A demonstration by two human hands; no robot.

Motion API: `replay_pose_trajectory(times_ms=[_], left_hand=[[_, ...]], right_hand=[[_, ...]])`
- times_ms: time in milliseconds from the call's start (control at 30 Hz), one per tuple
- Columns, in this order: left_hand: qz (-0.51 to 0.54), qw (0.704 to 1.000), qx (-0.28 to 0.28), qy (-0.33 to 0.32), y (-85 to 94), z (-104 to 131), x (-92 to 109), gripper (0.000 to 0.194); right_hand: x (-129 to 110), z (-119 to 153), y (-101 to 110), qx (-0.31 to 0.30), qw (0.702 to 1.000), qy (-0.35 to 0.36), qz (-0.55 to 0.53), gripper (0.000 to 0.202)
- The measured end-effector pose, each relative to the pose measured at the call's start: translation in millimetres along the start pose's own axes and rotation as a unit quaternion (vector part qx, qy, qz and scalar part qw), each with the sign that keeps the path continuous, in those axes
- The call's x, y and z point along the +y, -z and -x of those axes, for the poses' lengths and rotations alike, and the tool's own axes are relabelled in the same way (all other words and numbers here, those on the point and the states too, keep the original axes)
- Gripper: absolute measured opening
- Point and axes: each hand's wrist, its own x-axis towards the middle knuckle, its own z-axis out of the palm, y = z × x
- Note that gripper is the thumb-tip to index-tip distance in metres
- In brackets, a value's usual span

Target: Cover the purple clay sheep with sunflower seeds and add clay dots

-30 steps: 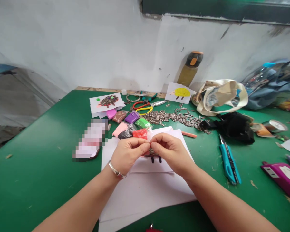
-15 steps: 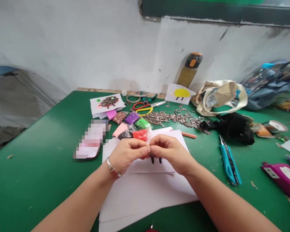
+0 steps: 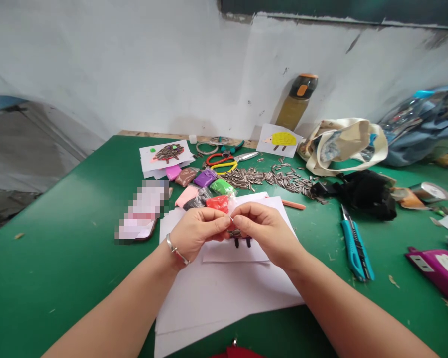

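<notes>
My left hand (image 3: pixel 201 229) and my right hand (image 3: pixel 267 231) meet fingertip to fingertip above the paper. Both are closed in a pinch on one tiny pale bit, too small to name. Under them lies a small white sheet (image 3: pixel 224 252) on top of larger white papers (image 3: pixel 224 298). On that small sheet, striped sunflower seeds (image 3: pixel 235 232) and two short black legs show; my fingers cover the rest. Just beyond my hands are a red clay packet (image 3: pixel 217 203), a black one (image 3: pixel 197 199) and a green one (image 3: pixel 222 187).
A seed pile (image 3: pixel 246 178) lies behind, near scissors (image 3: pixel 227 161). To the left are a phone (image 3: pixel 142 211) and a seed hedgehog picture (image 3: pixel 166 155); a yellow hedgehog card (image 3: pixel 281 140) leans by a bottle (image 3: pixel 294 104). Rightward lie a box cutter (image 3: pixel 356 248) and black cloth (image 3: pixel 369 194).
My fingertips have parted slightly, showing the pale bit between them and more seeds below. The whole view has shifted a little.
</notes>
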Motion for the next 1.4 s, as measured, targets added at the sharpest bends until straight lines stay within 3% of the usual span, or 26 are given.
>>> replay_pose_trajectory(times_ms=[367, 567, 700, 833, 1167, 1400], left_hand=[[0.017, 0.999, 0.011, 0.026, -0.8, -1, -3, 0.027], [0.023, 1.000, -0.015, 0.015, -0.2, 0, -1, 0.027], [0.015, 0.998, -0.052, 0.010, -0.9, 3, 1, 0.025], [0.018, 0.997, -0.069, 0.020, -1.4, 5, 3, 0.023], [0.025, 0.997, -0.062, 0.030, 0.0, 4, 2, 0.027], [-0.013, 0.999, -0.007, 0.034, 0.2, 2, -3, 0.032]], right_hand=[[4, -2, -3, 0.009, 1.000, -0.015, 0.025, 0.013], [4, -2, 2, -0.032, 0.997, -0.043, -0.051, 0.024], [4, -2, 6, -0.086, 0.993, -0.061, -0.061, 0.026], [5, -2, 8, -0.093, 0.991, -0.071, -0.062, 0.025], [4, -3, 6, -0.079, 0.993, -0.072, -0.054, 0.025], [3, -3, -3, 0.019, 0.998, -0.056, 0.011, 0.018]])
